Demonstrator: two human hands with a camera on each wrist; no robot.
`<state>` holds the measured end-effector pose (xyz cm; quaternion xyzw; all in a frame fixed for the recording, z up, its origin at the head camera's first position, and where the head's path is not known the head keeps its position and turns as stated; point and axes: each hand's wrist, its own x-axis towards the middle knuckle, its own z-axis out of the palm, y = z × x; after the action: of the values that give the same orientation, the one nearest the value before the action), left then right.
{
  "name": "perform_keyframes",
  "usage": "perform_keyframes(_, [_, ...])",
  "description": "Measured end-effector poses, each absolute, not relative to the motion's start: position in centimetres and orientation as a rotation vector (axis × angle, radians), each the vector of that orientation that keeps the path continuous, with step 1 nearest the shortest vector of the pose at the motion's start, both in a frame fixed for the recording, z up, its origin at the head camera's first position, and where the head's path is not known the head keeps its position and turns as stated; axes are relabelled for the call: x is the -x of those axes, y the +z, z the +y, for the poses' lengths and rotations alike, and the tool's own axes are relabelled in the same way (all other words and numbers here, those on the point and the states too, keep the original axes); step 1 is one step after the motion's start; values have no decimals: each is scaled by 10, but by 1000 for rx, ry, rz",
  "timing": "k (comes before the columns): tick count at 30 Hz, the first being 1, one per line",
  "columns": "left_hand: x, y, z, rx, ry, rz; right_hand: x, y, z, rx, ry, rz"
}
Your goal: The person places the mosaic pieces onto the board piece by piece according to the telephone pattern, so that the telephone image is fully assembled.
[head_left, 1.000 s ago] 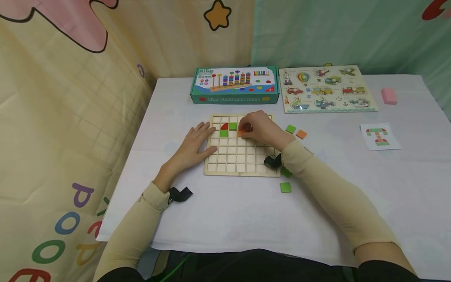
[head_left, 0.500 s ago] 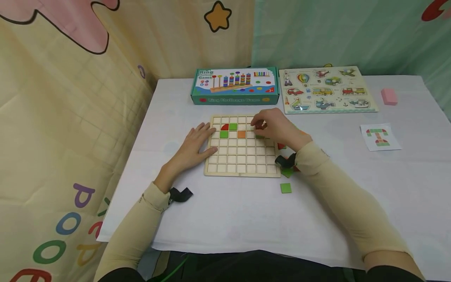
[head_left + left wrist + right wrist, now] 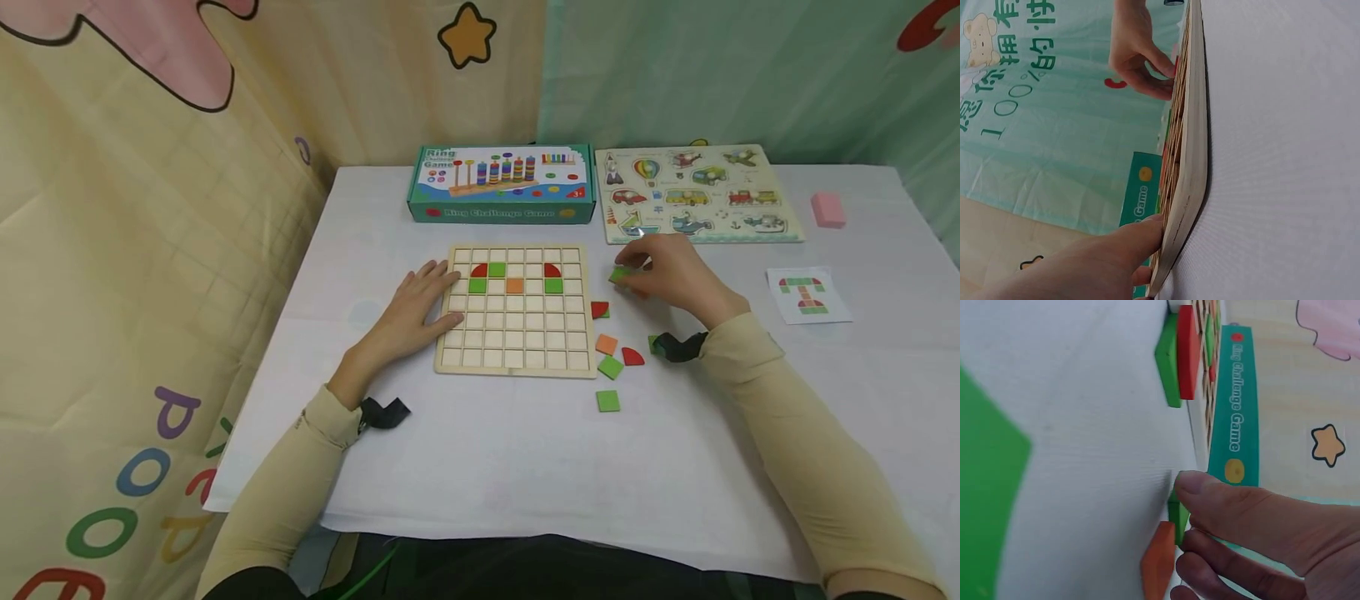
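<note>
The wooden grid board lies in the middle of the table. My left hand rests at its left edge, fingers straight and thumb spread. On the grid sit two red quarter-circle pieces, green square tiles and one orange square tile. Right of the board, my right hand pinches a green square tile between thumb and fingers, low at the tabletop. The right wrist view shows the thumb at that tile's edge, with another orange tile beside it.
Loose pieces lie right of the board: an orange tile, a red quarter-circle and several green tiles. A pattern card and a pink block are farther right. Behind stand a game box and a vehicle puzzle.
My right hand has left the orange tile in the grid, then moved off the board to a green tile on the right. A red quarter-circle now shows upper right. The left hand stays put.
</note>
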<state>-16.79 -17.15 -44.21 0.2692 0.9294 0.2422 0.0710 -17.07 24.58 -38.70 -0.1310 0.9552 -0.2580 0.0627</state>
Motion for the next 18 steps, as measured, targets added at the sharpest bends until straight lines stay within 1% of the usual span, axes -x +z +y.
perform_keyframes(6, [169,-443,-172,-823,740,2796,174,-394,247,450,-750,2876])
perform_keyframes(11, [169,-441,-171,-830,739,2795,178,-392,242,502,-714,2910])
perform_keyframes(18, [168,-441,-172,-820,745,2791,189,-382,217,579,-796,2887])
